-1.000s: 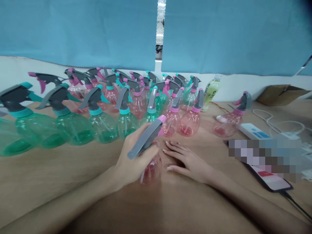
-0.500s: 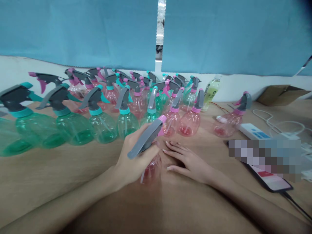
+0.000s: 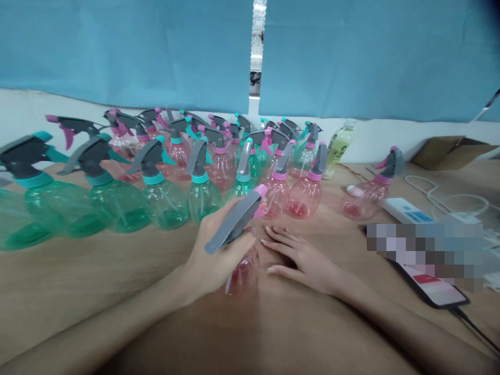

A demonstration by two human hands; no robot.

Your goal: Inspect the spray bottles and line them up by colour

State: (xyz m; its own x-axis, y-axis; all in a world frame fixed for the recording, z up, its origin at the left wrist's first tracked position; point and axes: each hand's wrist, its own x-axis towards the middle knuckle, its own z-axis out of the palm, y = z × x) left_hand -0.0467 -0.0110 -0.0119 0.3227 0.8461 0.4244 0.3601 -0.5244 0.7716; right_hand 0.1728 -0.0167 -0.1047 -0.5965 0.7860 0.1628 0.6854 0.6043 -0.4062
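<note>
Along the left of the table (image 3: 117, 271) stand green spray bottles (image 3: 166, 205), darker at the bottom, whether from liquid or tinted plastic I cannot tell. At centre, nearer than the rows, the left hand (image 3: 219, 247) is wrapped round a pink spray bottle (image 3: 246, 273) just below its grey trigger head (image 3: 236, 221). Next come two pink-collared bottles (image 3: 303, 198), then the right hand (image 3: 307, 260), lying loosely spread, its grip released. Farther right stand a drink bottle (image 3: 339, 151), pale green inside, a lone pink sprayer (image 3: 363, 200) and a cardboard box (image 3: 449, 151), its contents hidden.
</note>
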